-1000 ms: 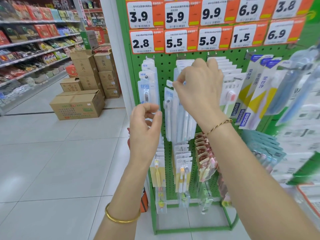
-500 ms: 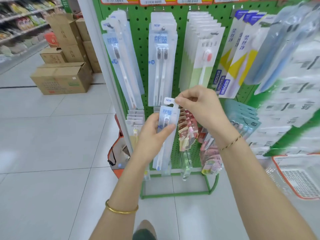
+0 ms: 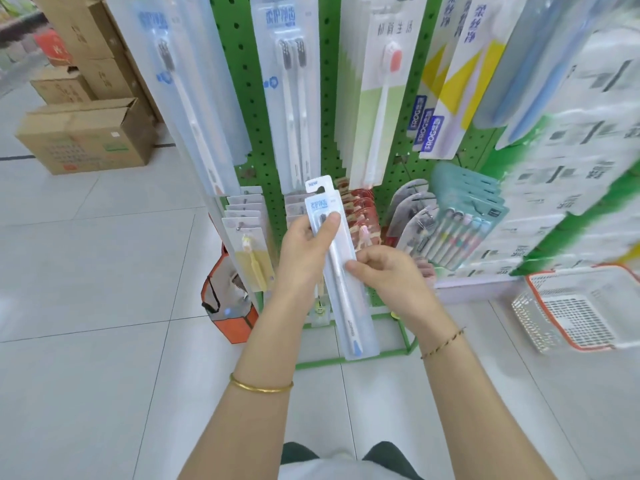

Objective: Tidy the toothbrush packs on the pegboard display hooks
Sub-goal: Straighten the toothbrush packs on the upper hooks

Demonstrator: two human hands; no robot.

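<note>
My left hand grips the loose toothbrush pack near its upper end, thumb pressed flat over the front where the brush heads sit and fingers wrapped behind. My right hand pinches the pack's right edge about midway down, fingers curled in close. The pack is clear of any hook, held in the middle of the frame in front of the lower rows, its "NEW" tab uppermost and its lower end slanting down to the right.

Behind it stands the green pegboard. At top centre hangs a twin-brush pack with the same blue lettering. To its left hangs a stack of single-brush packs, to its right a pink-headed brush pack, then the yellow-and-white FROG packs. On the lower row, left of my hands, hangs a yellow child's brush pack; to the right is a teal multi-brush pack.

A gold bangle circles my left wrist and a thin braided bracelet my right. An orange bag sits at the foot of the board on the left, a white basket with an orange rim lies on the floor at the right, and cardboard boxes are stacked in the upper left.
</note>
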